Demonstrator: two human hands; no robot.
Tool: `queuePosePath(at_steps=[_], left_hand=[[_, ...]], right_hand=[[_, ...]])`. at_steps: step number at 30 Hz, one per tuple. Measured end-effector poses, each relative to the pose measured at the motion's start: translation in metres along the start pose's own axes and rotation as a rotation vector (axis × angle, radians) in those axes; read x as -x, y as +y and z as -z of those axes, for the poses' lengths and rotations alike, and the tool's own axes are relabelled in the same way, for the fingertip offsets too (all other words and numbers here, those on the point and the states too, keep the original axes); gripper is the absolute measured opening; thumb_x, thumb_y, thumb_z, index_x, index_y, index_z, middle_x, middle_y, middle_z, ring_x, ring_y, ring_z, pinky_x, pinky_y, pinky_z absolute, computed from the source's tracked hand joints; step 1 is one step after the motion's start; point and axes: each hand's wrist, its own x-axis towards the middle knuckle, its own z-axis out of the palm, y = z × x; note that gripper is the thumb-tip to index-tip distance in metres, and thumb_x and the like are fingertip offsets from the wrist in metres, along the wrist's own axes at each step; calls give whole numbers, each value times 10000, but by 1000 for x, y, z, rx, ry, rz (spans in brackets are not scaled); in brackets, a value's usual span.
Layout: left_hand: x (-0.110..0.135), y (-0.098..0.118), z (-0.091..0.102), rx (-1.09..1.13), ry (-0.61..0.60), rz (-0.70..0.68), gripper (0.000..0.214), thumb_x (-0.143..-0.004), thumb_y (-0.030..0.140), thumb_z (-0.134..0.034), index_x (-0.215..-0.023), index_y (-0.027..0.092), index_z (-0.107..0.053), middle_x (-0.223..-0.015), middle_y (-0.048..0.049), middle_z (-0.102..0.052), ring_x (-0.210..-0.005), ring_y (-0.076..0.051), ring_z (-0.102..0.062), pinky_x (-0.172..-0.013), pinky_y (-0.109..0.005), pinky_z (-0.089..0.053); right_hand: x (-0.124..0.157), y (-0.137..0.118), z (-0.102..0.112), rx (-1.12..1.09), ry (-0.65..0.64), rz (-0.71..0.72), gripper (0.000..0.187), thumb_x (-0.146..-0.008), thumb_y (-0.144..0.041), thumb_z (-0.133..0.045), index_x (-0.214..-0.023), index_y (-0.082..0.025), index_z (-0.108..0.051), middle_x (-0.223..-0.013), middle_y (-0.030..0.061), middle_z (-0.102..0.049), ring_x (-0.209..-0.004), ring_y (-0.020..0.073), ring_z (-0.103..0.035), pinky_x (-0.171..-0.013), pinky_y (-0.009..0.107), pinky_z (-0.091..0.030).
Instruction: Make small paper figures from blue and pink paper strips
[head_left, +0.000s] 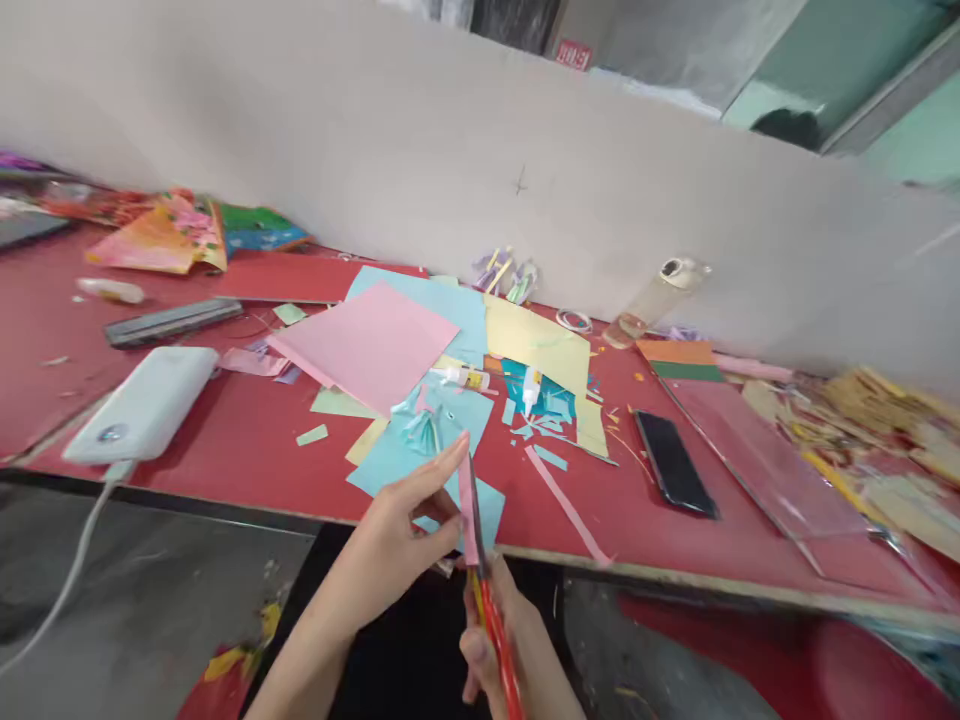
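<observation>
Plain pale wall [360, 150] behind a long red-topped table [255, 440], grey floor [187, 560] below.

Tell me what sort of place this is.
Probably a papercraft work area. On the red tabletop lie a large pink paper sheet and scattered light-blue paper scraps near a small white plastic bottle that looks like glue; the right hand holds red-handled metal scissors.

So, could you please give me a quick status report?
Left hand at pink strip; right hand holding red-handled scissors alongside it; blue paper scraps lying beyond.
</observation>
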Motion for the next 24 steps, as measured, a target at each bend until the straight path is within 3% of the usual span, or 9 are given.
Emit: queuePosePath(at_steps=[4, 8, 17, 24], left_hand=[[-1, 0, -1, 5, 12, -5, 771, -885, 182, -614, -1601, 314, -362, -872, -1, -624, -763, -141, -577, -587, -204, -490], [-1, 1, -2, -8, 24, -20, 743, -888, 182, -615, -1582, 339, -401, -871, 5, -630, -763, -141, -582, -580, -200, -474], [-1, -2, -2, 25, 29, -46, 736, -890, 171, -613, -1574, 351, -412, -817, 26, -576, -768, -144, -601, -594, -205, -490], [0, -5, 0, 31, 39, -57, 728, -898, 185, -617, -1572, 364, -411, -810, 33, -555, -764, -135, -599, -606, -202, -486]], right_hand=[[3, -5, 2, -91, -26, 6, 944, -747, -939, -481, -1314, -186, -528, -751, -47, -445, -442, 52, -440, -365, 155, -481], [3, -12, 4, -165, -52, -1, 864, -740, -924, -529, -1233, -215, -560, -761, -52, -440, -454, 44, -429, -365, 136, -460], [2, -13, 5, -147, -69, 34, 850, -791, -890, -516, -1327, -231, -516, -790, -45, -447, -480, 49, -444, -384, 132, -476], [2, -16, 4, -179, -61, 15, 821, -782, -870, -560, -1289, -225, -535, -766, -54, -439, -467, 43, -429, -378, 124, -460]])
